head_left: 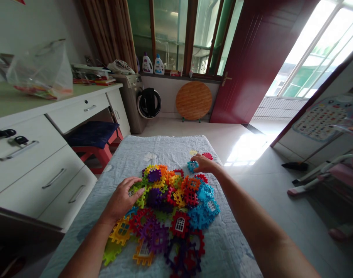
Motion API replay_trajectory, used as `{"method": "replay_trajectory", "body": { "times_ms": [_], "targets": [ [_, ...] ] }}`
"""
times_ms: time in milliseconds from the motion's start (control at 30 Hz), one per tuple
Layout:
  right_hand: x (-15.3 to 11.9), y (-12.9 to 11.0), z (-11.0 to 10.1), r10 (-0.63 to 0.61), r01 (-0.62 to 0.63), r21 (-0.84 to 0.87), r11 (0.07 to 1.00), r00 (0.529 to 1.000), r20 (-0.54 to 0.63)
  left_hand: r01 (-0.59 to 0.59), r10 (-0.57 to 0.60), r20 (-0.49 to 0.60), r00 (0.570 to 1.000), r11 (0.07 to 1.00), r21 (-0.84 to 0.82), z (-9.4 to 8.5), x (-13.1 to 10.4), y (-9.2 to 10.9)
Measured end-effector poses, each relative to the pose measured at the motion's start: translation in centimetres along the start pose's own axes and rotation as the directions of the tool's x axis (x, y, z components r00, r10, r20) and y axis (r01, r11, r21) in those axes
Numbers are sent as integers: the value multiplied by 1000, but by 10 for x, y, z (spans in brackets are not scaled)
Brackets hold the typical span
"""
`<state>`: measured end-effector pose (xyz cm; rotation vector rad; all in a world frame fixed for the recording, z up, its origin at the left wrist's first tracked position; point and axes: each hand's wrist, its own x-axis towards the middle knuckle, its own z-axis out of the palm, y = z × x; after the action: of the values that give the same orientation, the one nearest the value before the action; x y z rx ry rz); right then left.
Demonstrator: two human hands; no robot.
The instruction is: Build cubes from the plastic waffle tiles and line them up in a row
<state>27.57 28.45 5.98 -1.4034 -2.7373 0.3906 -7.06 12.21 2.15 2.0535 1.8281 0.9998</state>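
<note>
A pile of colourful plastic building blocks (179, 197) with notched edges, some with window inserts, covers the middle of the cloth-covered table (161, 148). At the pile's left edge rests my left hand (122, 197), thumb and fingers apart, touching light-green blocks (141, 199). My right hand (204, 163) is beyond the pile at the far right, its fingers closed on a blue window block (193, 166). Just behind that hand lies a red block (207, 155). More blue blocks (203, 214) are gathered at the pile's right side, and a red block with a white window (180, 224) sits nearer me.
To the left stands a white desk (86, 110) with a plastic bag (43, 73) on top and a red stool (102, 154) beneath. Beyond the table are a washing machine (134, 100), a round wooden board (193, 100) and a red door (245, 58). A pink chair (342, 177) is at right.
</note>
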Motion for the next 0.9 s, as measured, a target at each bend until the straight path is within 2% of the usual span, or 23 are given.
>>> {"method": "replay_trajectory", "body": {
  "times_ms": [167, 500, 733, 900],
  "targets": [
    [0, -1, 6, -33, 33, 1, 999, 999, 20, 3, -3, 11, 1000, 1000, -2, 0, 0, -1],
    [-2, 6, -4, -51, 52, 12, 999, 998, -44, 8, -8, 15, 1000, 1000, -6, 0, 0, 0],
    [1, 2, 1, -101, 104, -27, 994, 992, 75, 4, -4, 10, 1000, 1000, 11, 0, -1, 1],
    [3, 0, 6, -88, 94, -84, 992, 993, 79, -1, 1, 0, 1000, 1000, 27, 0, -1, -1]
  ]
}}
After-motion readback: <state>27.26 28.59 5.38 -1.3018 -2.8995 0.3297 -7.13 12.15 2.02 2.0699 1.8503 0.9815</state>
